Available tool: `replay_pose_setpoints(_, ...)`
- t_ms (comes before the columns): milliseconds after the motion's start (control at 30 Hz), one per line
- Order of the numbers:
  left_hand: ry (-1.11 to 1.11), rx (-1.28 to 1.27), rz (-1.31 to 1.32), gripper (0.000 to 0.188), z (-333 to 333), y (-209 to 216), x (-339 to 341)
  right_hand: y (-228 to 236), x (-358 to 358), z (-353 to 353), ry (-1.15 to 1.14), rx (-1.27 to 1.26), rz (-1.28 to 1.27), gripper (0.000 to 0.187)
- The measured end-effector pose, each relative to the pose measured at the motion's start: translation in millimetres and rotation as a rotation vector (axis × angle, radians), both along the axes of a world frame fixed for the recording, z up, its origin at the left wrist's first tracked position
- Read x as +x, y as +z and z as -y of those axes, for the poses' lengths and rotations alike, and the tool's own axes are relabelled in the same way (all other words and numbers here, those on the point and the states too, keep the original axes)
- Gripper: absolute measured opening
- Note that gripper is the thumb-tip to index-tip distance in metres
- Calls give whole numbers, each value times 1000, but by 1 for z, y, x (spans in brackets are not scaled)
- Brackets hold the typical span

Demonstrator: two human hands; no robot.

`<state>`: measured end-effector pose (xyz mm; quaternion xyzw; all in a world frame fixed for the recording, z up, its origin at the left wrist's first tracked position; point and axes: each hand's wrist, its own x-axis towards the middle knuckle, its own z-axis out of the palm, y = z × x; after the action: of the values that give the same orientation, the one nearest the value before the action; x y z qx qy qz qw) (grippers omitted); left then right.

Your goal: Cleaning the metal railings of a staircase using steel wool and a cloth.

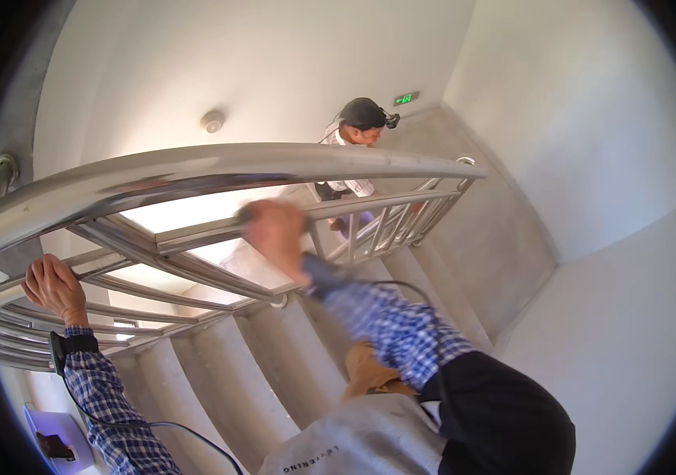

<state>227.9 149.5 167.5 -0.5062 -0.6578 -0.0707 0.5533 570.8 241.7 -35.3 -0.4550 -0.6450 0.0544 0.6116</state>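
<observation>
My left hand (56, 286) wraps its fingers over a lower bar (104, 260) of the stainless steel stair railing, at the far left. My right hand (276, 233) is blurred by motion, closed at the middle rail (199, 235), just below the thick top handrail (227, 164). Something dark shows at the edge of that hand, perhaps a cloth; the blur hides its kind. Metal balusters (381, 226) run on down to the right below the rail.
Grey concrete steps (219, 380) descend beside the railing, toward a landing (480, 222). Another person (354, 134) in a black cap stands beyond the handrail. A purple bucket (77, 443) with a dark brown piece over its side is at lower left. A cable (187, 427) hangs near my left arm.
</observation>
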Motion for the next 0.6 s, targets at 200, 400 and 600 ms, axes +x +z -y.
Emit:
replay_pose_setpoints(200,-44,-23,12,29,-5,-5,-1,89,10,58,443,378,21,45)
replay_pose_setpoints(400,-16,-27,50,31,0,-1,0,39,159,-68,-203,258,109,9)
replay_pose_setpoints(600,-77,39,-18,34,-7,-6,-12,-35,260,-92,-537,-173,394,27)
